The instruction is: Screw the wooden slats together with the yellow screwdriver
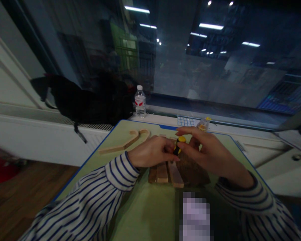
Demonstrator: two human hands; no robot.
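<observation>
A short screwdriver (181,140) with a yellow and black handle stands tilted over the wooden pieces, its tip hidden. My left hand (157,152) pinches its lower part between thumb and fingers. Around the handle's top, my right hand (205,149) has its fingers apart, the index stretched out above and the thumb against the handle. Beneath both hands, a pale wooden strip (176,177) and a second light strip (162,174) lie on a dark brown board (197,172). Curved wooden pieces (125,144) rest left of my left hand.
The green tabletop (130,214) has a blue edge. A water bottle (139,102) and a black bag (90,102) are on the sill by the window. Behind my right hand stands a small yellow-capped bottle (204,124). A pixelated patch covers the table's near part.
</observation>
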